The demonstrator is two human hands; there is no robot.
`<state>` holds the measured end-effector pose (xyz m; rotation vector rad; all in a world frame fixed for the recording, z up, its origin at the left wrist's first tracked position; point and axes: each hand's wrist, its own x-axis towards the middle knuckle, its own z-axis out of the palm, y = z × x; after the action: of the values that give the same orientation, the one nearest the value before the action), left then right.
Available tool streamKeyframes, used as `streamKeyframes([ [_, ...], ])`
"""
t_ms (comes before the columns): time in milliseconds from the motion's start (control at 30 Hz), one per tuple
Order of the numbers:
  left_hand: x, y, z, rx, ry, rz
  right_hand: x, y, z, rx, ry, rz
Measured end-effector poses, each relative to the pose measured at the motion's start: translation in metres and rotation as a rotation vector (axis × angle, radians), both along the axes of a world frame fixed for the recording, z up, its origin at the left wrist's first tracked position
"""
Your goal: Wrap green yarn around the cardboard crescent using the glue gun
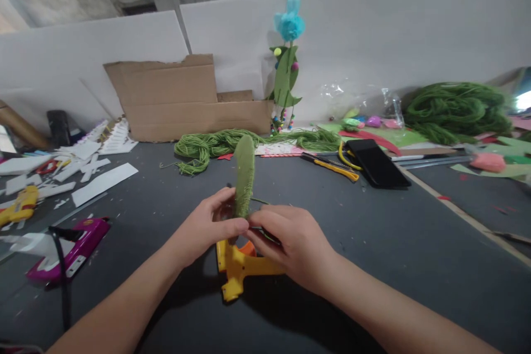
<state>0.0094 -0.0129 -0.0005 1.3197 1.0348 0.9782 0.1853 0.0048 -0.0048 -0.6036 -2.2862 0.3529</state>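
Observation:
Upright in front of me stands a green felt leaf (244,174), pinched near its lower end by my left hand (209,227). My right hand (292,238) is closed at the base of the leaf, its fingertips meeting my left thumb. A thin green strand shows by the right fingers; what exactly they grip is partly hidden. Just below both hands, a yellow glue gun (234,274) with an orange trigger lies on the dark table (199,315), its right end covered by my right hand.
Green yarn (199,149), cardboard (174,97) and a blue flower (289,26) are at the back. A yellow cutter (336,168), a black phone (377,163) and more yarn (458,110) lie right. White scraps (105,182), another glue gun (20,206) and a purple power strip (70,251) lie left.

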Motion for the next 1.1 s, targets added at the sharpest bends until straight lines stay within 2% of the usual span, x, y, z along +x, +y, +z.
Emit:
streamKeyframes([
  [133,0.001,-0.005,0.001,0.174,0.119,0.014,0.000,-0.002,0.002,0.021,0.014,0.020],
  [233,-0.001,-0.007,-0.004,0.215,0.021,-0.027,0.002,-0.001,0.006,0.008,0.023,0.036],
  [367,-0.002,-0.008,-0.010,0.074,-0.251,-0.090,0.005,0.001,0.008,0.039,0.012,0.037],
  [500,0.000,-0.006,-0.009,-0.051,-0.430,-0.049,0.006,0.002,0.006,0.062,-0.003,0.018],
  [867,0.000,-0.003,-0.006,-0.105,-0.469,0.087,0.008,0.007,0.006,0.029,-0.090,-0.073],
  [1100,0.001,0.000,-0.010,-0.156,-0.493,0.063,0.008,0.005,0.010,-0.119,-0.037,-0.118],
])
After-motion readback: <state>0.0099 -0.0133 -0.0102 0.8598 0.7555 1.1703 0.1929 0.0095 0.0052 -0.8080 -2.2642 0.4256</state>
